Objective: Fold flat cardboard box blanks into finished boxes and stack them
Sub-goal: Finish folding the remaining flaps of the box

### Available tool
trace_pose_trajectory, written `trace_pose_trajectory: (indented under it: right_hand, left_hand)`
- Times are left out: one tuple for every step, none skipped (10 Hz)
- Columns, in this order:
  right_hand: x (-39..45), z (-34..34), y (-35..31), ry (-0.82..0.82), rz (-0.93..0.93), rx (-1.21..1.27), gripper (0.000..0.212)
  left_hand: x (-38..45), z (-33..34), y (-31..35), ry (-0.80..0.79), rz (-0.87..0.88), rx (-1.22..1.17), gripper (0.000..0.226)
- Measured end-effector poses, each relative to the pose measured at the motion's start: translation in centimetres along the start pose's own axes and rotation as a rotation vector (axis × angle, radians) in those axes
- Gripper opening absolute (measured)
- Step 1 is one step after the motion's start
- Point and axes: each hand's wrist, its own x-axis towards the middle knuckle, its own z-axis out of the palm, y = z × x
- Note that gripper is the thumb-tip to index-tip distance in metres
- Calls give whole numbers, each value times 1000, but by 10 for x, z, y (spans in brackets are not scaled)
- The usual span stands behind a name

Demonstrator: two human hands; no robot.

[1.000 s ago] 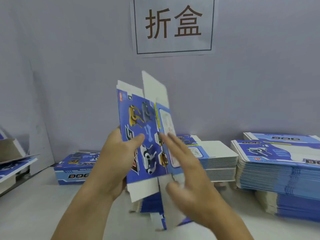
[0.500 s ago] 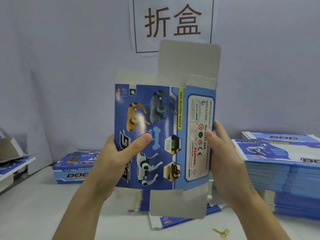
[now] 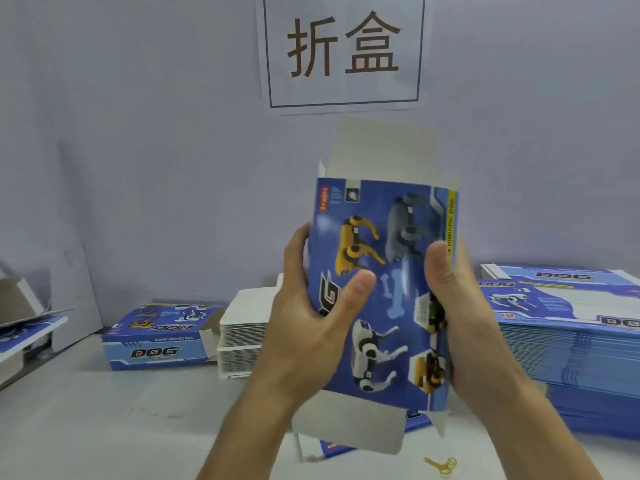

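Note:
I hold a blue printed box blank (image 3: 384,271) upright in front of me, its robot-dog panel facing me. White flaps stick out above and below it. My left hand (image 3: 311,306) grips its left edge, thumb on the front panel. My right hand (image 3: 457,306) grips the right edge, thumb on the front and fingers behind. A finished blue box (image 3: 159,341) lies on the table at the back left. A tall stack of flat blue blanks (image 3: 571,341) sits at the right.
A pile of white-faced blanks (image 3: 242,334) stands behind my left hand. Another blank (image 3: 332,448) lies on the table under the held one. A small gold clip (image 3: 441,465) lies near the front. A partly opened box (image 3: 20,327) is at far left. A paper sign (image 3: 343,50) hangs on the wall.
The blank has been pushed into a narrower shape, its side panel now turned away. My right hand moved from the side panel to the right edge, thumb on the front.

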Motion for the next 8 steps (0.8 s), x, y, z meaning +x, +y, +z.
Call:
trace_pose_trajectory:
  right_hand:
    - [3,-2,6,170,-98,-272,86]
    - [0,3,15,201,-108,-380,76]
    - [-3,13,26,84,-130,-334,81]
    - [-6,17,22,-53,-88,-223,77]
    - [-6,14,14,-40,-164,-136,78]
    - [-4,12,8,39,-271,-111,74]
    - [-4,11,4,31,-268,-97,63]
    - [-6,10,1,-13,-196,6,56]
  left_hand:
    - [0,0,2,-78,-99,-74,45]
    - [7,-10,8,27,-130,-96,12]
    - [10,-17,16,165,-87,-192,32]
    - [4,-24,19,217,-51,-190,59]
    - [1,-21,17,174,21,-147,65]
    - [-2,-13,13,79,114,-86,68]
    - [-1,-11,12,76,127,-42,68]
    - [-1,-11,11,72,96,-65,54]
